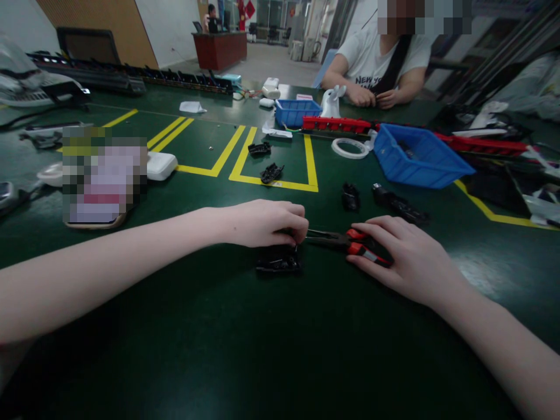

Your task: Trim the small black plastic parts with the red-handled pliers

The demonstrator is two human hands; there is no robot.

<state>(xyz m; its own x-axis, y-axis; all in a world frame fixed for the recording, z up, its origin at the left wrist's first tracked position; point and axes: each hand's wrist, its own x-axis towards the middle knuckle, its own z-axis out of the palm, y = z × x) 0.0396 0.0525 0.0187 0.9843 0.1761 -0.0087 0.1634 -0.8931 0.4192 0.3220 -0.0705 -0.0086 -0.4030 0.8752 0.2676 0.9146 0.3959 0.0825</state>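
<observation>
My right hand (406, 256) grips long-nose pliers (335, 239) by their red and black handles, jaws pointing left. The jaw tips reach the curled fingers of my left hand (271, 221), which hide the very ends. Those fingers are pinched together, and what they hold is out of sight. Just below them a black plastic part (280, 261) lies on the green table, partly covered by the hand. Beyond the pliers sit another black part (350, 197) and a longer black piece (400, 204).
Two small black parts, one being this ridged piece (272, 172), lie by yellow tape lines. A blue bin (415, 154) stands right of a white ring (350, 148). On the left are a phone (105, 181) and a white case (161, 165). Another person (380, 70) sits opposite.
</observation>
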